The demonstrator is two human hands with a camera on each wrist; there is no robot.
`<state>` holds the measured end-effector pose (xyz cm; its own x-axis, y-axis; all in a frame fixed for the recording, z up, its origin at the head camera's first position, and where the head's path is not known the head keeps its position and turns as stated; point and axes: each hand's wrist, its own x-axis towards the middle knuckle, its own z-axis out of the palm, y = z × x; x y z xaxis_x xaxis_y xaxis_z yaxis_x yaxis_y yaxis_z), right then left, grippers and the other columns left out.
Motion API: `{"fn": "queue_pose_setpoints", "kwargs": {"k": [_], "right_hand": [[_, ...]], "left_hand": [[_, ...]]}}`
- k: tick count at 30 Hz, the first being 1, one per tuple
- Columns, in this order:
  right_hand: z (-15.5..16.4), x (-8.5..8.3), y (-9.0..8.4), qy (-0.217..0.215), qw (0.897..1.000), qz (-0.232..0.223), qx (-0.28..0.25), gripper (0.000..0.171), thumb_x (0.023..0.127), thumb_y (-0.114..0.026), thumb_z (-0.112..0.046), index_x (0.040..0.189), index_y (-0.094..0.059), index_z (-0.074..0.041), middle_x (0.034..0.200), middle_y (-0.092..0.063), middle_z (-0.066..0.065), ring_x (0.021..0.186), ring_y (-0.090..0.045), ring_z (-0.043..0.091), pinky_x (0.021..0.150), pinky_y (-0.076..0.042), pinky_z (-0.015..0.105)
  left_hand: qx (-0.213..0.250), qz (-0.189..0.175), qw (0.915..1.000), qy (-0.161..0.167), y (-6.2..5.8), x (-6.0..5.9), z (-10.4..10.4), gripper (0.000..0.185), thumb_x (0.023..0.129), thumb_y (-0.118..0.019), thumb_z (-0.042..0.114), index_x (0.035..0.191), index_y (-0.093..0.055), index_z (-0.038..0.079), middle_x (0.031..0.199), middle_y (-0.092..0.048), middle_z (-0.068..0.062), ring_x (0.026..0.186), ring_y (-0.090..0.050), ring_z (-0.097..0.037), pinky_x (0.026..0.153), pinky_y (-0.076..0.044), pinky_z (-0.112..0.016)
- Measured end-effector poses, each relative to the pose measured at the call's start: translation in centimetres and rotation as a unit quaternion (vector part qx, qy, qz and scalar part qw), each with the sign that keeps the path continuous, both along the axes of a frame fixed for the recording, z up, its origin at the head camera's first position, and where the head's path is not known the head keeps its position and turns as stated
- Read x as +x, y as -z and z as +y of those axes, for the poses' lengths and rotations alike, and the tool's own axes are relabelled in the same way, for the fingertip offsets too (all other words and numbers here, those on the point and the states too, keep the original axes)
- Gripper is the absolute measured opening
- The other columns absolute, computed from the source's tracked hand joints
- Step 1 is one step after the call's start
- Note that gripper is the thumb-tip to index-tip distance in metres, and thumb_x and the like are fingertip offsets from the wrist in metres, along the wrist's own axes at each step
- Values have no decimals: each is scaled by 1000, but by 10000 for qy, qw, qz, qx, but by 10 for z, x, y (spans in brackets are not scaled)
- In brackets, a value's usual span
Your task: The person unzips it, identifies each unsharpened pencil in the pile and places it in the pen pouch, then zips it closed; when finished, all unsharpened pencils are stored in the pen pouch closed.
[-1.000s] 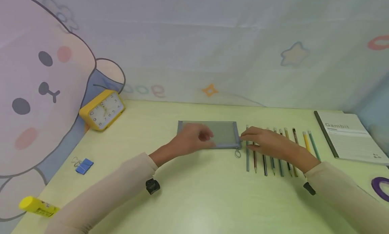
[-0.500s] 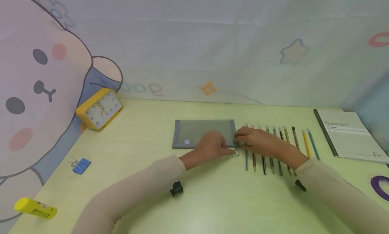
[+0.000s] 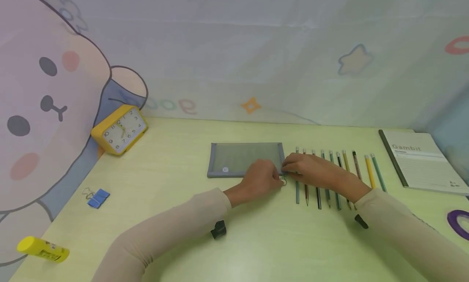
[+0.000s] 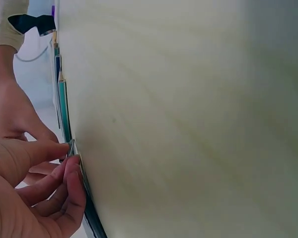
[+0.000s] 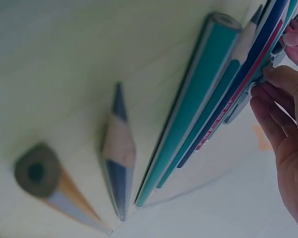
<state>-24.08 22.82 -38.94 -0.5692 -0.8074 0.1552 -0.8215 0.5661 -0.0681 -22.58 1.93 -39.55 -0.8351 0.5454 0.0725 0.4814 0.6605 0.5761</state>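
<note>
A flat grey mesh zip pouch (image 3: 238, 152) lies on the table in the head view, with a small metal ring (image 3: 284, 181) at its lower right corner. My left hand (image 3: 258, 179) pinches this ring between thumb and fingers, as the left wrist view also shows. At the same corner my right hand (image 3: 313, 170) pinches the pouch's edge by the zip end, thumb against bent fingers in the right wrist view. A row of several pencils (image 3: 319, 198) lies beside the pouch, partly hidden under my right hand and forearm.
At the far right are a notebook (image 3: 425, 162) and a purple tape roll (image 3: 456, 225). To the left stands a yellow clock (image 3: 121, 131), with a blue binder clip (image 3: 99, 198) and a yellow glue stick (image 3: 44, 249) nearer. A printed cloth (image 3: 227, 58) hangs behind the table.
My left hand has moved right from above the pouch to its corner and taken hold of the ring. My right hand has shifted slightly left onto the pouch corner.
</note>
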Motion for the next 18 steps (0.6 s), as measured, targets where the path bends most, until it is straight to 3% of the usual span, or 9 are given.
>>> {"fn": "queue_pose_setpoints", "kwargs": {"k": [4, 7, 10, 14, 18], "right_hand": [[-1, 1, -1, 65, 9999, -26, -114, 22, 88, -76, -3, 110, -76, -5, 111, -71, 4, 105, -69, 19, 87, -61, 33], [-1, 0, -1, 84, 9996, -15, -271, 22, 86, -77, -2, 108, -77, -5, 109, -72, 4, 103, -70, 19, 86, -62, 33], [-1, 0, -3, 148, 9989, -24, -440, 22, 86, -77, -1, 107, -77, -6, 108, -72, 2, 101, -70, 18, 85, -61, 33], [-1, 1, -7, 348, 9960, -241, -785, 21, 88, -76, -2, 107, -77, -9, 107, -73, 0, 97, -70, 15, 81, -62, 34], [1, 3, -11, 600, 9894, -332, -1279, 20, 89, -74, -2, 108, -76, -10, 106, -74, 0, 93, -71, 15, 76, -62, 37]], "left_hand": [[205, -191, 9993, -263, -1, 0, -1, 20, 86, -76, 11, 66, -78, 8, 52, -58, 8, 49, -38, 0, 44, -31, -12], [311, -254, 9982, -455, -3, 0, -2, 10, 84, -75, 8, 76, -81, 8, 69, -73, 2, 56, -50, 0, 51, -42, -12], [343, -222, 9978, -522, -6, 1, -3, 8, 85, -73, 8, 82, -80, 8, 79, -77, -1, 61, -57, -2, 55, -47, -13], [557, -66, 9972, -494, -10, 3, -8, 8, 88, -70, 9, 85, -76, 8, 78, -73, 1, 61, -60, -4, 57, -50, -14], [771, 528, 9949, -367, -16, 5, -15, 8, 90, -66, 8, 87, -74, 8, 79, -73, 1, 67, -61, -7, 63, -52, -15]]}}
